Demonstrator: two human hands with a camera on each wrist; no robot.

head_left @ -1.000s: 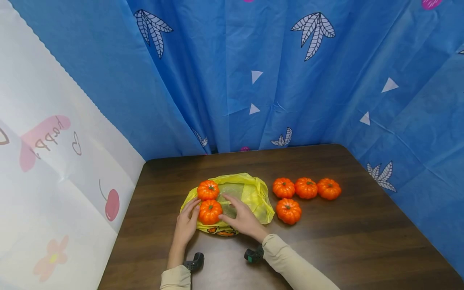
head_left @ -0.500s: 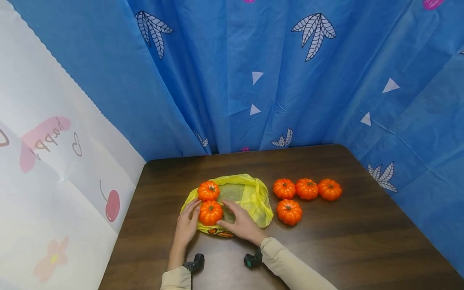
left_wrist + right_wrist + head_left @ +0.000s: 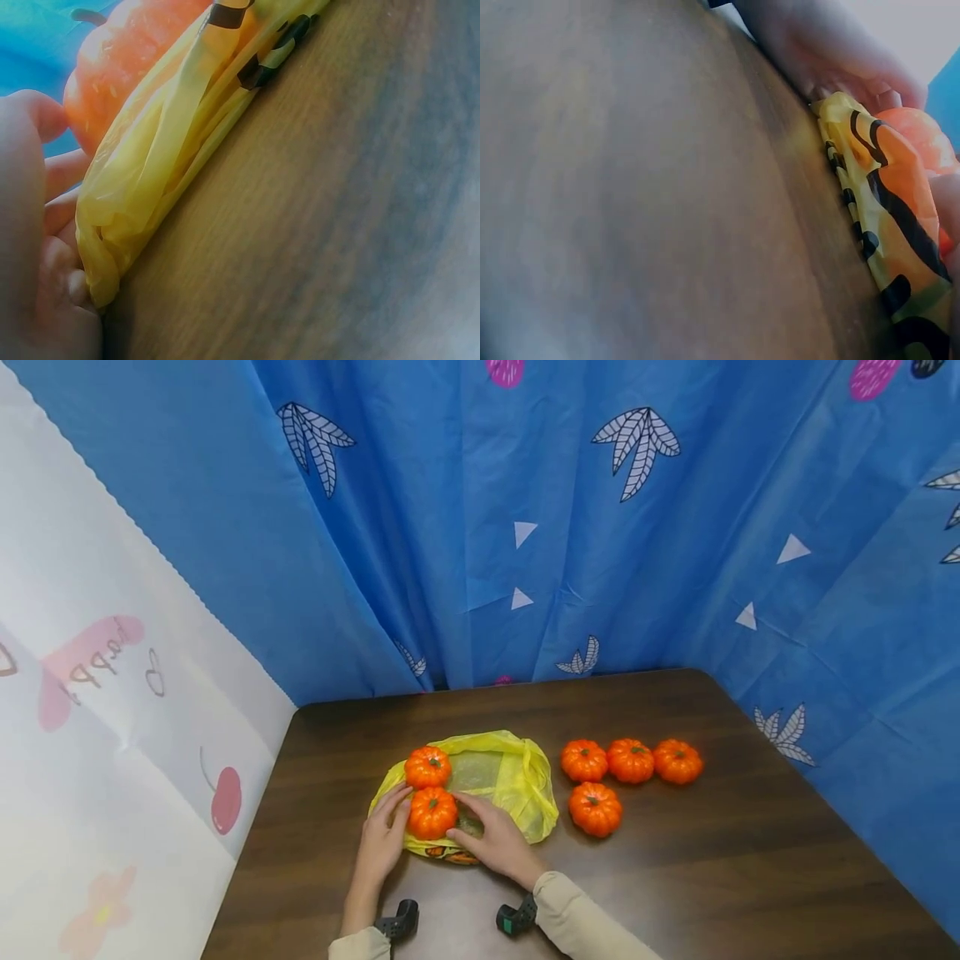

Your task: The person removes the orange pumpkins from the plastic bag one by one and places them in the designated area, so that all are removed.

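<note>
Two small orange pumpkins stand on the left part of a yellow plastic bag, the front pumpkin [image 3: 432,813] just before the rear pumpkin [image 3: 427,767]. My left hand [image 3: 381,839] rests along the front pumpkin's left side; in the left wrist view its thumb meets the pumpkin, with the other fingers behind the edge of the yellow bag [image 3: 150,165]. From the right, my right hand [image 3: 501,845] reaches over the bag, fingers loosely bent and thumb at the pumpkin's right side. That hand is mostly out of the right wrist view, where the bag's black-and-orange print [image 3: 896,202] shows.
Right of the bag, a row of three pumpkins [image 3: 631,761] lies on the brown table [image 3: 712,877], with another pumpkin [image 3: 595,808] in front. A blue curtain [image 3: 487,527] hangs behind the table, and a white printed sheet [image 3: 127,760] at the left.
My right hand has come slightly left and nearer to me beside the front pumpkin. The left hand and all pumpkins keep their places; the head view has tilted up a little.
</note>
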